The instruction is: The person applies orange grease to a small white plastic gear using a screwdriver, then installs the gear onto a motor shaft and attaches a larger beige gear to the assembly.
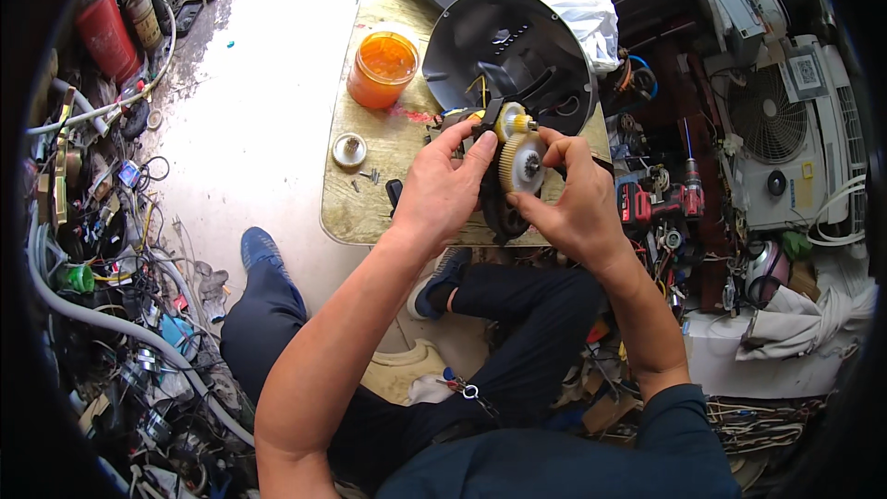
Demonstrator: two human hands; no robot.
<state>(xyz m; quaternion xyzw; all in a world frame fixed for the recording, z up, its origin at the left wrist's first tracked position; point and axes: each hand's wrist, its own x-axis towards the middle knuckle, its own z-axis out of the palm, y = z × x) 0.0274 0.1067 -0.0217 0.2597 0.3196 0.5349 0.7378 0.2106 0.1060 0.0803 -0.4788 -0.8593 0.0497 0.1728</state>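
Observation:
Over the near edge of the wooden table (334, 208), a black gear housing (504, 222) is gripped by my left hand (442, 183), its fingers closed round the left side. A large pale gear (525, 164) stands on the housing's right face. The thumb and fingers of my right hand (580, 199) are closed on this gear's rim. Just above it sits a smaller yellowish gear (514, 122). Part of the housing is hidden behind my fingers. Beyond my hands lies a round black plastic shell (462, 46), hollow side up.
On the table are a jar of orange grease (382, 74), a small round lid (350, 151) and several screws (370, 176). A white plastic bag (582, 14) lies behind the shell. Right of the table are a red power drill (661, 201) and a fan unit (776, 129); tangled cables (139, 314) heap up left.

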